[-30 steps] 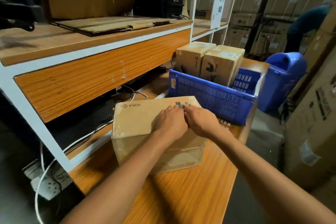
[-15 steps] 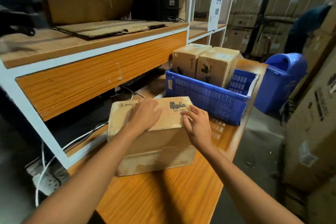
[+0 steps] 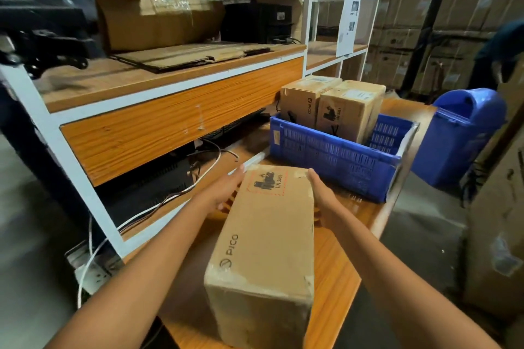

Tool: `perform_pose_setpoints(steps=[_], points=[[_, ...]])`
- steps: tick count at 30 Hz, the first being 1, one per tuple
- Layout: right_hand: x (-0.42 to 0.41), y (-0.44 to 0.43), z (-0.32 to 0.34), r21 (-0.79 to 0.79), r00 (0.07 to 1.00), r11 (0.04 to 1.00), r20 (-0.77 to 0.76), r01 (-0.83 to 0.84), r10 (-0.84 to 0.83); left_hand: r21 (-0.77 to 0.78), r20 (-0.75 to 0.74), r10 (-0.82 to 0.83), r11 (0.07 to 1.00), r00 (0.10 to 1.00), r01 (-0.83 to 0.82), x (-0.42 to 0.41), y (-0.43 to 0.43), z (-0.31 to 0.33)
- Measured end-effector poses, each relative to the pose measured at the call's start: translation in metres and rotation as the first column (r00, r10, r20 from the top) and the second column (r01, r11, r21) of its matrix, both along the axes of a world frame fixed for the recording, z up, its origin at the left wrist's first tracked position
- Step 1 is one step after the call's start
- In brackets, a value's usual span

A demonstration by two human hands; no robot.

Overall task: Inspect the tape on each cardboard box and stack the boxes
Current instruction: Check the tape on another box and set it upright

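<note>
A brown cardboard box [image 3: 266, 235] marked PICO and UN 3481 lies lengthwise toward me over the wooden table [image 3: 337, 278]. Tape shows along its near end edges. My left hand [image 3: 224, 193] grips the box's far left side, thumb at the top corner, fingers hidden behind it. On the far right side my right hand [image 3: 321, 195] grips it with the thumb along the top edge. Two more cardboard boxes [image 3: 306, 99] [image 3: 348, 108] stand upright side by side in a blue plastic crate [image 3: 326, 156] behind.
A white-framed wooden shelf unit [image 3: 170, 122] runs along the left, with cables [image 3: 158, 201] and a power strip [image 3: 90, 272] below it. A blue bin [image 3: 459, 133] stands right of the table. Large cartons line the right, and a person [image 3: 499, 51] bends at the back right.
The box has been turned from lying crosswise to pointing lengthwise at me. Both hands moved from its top face to its far sides.
</note>
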State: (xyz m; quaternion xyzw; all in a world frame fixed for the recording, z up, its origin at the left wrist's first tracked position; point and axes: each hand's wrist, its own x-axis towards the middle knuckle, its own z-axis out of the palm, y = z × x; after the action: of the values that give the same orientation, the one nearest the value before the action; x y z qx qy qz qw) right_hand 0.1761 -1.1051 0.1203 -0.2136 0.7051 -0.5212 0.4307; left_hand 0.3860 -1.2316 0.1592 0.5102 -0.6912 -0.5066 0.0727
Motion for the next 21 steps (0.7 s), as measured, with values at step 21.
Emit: perform_pose_setpoints(steps=[21], points=[[0.059,0.013,0.056,-0.544,0.992,0.831,-0.008,-0.112,0.129,0.326,-0.69,0.342,0.934,0.638,-0.148,0.026,0.021,0.028]])
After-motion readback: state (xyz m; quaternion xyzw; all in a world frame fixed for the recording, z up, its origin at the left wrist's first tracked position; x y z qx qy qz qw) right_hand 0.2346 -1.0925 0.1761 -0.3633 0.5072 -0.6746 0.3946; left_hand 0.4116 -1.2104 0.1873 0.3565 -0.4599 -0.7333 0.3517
